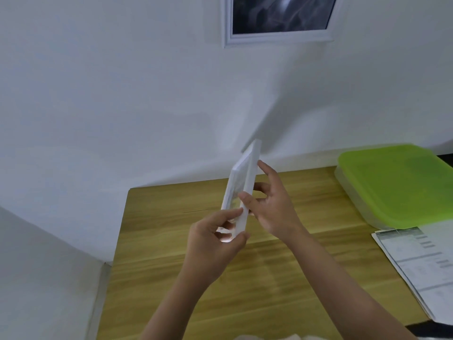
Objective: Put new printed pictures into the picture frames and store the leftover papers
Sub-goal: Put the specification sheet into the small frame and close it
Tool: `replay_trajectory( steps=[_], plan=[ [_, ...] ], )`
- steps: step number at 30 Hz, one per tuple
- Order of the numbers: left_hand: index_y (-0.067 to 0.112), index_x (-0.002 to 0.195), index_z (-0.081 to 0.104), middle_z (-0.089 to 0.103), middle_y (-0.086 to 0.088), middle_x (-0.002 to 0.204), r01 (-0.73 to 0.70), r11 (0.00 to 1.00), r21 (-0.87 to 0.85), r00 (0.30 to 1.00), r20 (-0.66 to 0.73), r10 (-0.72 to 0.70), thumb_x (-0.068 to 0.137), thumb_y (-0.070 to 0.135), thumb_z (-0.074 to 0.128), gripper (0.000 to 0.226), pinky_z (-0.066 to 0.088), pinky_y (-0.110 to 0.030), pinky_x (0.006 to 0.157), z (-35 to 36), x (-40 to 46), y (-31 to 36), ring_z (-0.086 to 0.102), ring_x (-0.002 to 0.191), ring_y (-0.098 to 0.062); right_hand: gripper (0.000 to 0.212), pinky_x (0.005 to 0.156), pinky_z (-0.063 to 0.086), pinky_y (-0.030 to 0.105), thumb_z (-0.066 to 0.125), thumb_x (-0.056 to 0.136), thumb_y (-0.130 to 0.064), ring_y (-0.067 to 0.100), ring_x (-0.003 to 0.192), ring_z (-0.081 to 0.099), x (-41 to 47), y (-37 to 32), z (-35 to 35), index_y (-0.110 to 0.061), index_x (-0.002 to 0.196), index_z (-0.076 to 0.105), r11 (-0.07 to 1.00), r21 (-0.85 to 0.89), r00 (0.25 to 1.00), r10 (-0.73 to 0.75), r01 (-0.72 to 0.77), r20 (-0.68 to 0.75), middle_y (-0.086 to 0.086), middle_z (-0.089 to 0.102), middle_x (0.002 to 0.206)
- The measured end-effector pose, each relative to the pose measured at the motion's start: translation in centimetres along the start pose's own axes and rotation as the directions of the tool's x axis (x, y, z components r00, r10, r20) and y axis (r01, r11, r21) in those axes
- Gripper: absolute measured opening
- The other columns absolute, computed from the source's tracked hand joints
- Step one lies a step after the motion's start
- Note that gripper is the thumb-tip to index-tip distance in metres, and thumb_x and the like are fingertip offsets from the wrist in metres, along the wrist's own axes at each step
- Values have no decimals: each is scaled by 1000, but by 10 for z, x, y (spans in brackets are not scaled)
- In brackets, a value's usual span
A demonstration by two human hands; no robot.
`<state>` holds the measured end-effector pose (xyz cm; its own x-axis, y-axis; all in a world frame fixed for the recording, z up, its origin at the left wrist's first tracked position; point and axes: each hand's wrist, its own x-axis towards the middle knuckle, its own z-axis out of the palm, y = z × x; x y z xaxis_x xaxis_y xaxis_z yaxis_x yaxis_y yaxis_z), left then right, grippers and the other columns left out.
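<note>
The person holds a small white rectangular picture frame point(241, 192) edge-on in the air above the pale wooden table point(171, 241). The left hand point(215, 244) pinches its lower corner between thumb and curled fingers, while the right hand point(272, 204) steadies the long edge with thumb and fingertips, its fingers loosely spread. This looks like the handling step, turning the frame to reach its back or front; next it likely needs laying flat or opening so a print can go in. A stack of printed white papers point(421, 263) lies at the table's right edge beside a shallow clear box with a lime-green lid point(397, 185). Their print is too small to read. Another white-framed dark picture point(282, 18) hangs on the wall.
</note>
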<state>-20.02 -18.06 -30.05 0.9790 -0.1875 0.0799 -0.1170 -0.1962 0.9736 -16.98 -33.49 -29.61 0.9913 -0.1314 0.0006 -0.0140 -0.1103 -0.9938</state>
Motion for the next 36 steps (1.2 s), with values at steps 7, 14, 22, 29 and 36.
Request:
replay_trajectory(
  steps=[7,14,22,29,36],
  plan=[
    [29,110,66,61,16,116,-199,965,170,979,86,187,70,29,78,42,49,-28,89,12,-3,-22,58,106,-2,59,59,52,25,59,84,-3,13,73,66,-5,14,2,-25,135,40,989,85,959,135,-118,-251,7,63,106],
    [41,137,33,20,2,150,131,926,354,991,-28,-129,58,72,67,92,25,-43,112,-13,-6,-54,18,138,-15,56,65,57,26,53,88,-1,9,78,65,-11,18,-10,-28,135,44,989,106,934,136,-107,-331,7,63,106],
    [28,139,36,56,5,117,79,996,39,997,-19,-78,67,18,80,86,55,-37,86,-11,3,-48,63,101,-19,50,68,57,32,47,90,7,17,81,66,-15,14,-37,-22,130,50,971,239,936,100,-17,-337,5,69,97],
    [34,137,36,59,13,98,-66,996,54,997,-38,68,58,19,86,94,56,-32,81,38,37,5,64,90,-14,47,100,42,58,40,100,-13,51,102,48,-5,1,-112,-45,135,42,980,141,959,-101,142,-267,9,58,127],
    [55,121,31,56,13,105,-263,962,72,957,-109,270,62,20,85,87,49,-13,73,143,94,86,59,87,-5,46,104,36,25,36,101,-6,-7,100,55,40,-58,-222,-29,140,42,934,69,858,-292,351,-422,-22,56,128]
  ],
)
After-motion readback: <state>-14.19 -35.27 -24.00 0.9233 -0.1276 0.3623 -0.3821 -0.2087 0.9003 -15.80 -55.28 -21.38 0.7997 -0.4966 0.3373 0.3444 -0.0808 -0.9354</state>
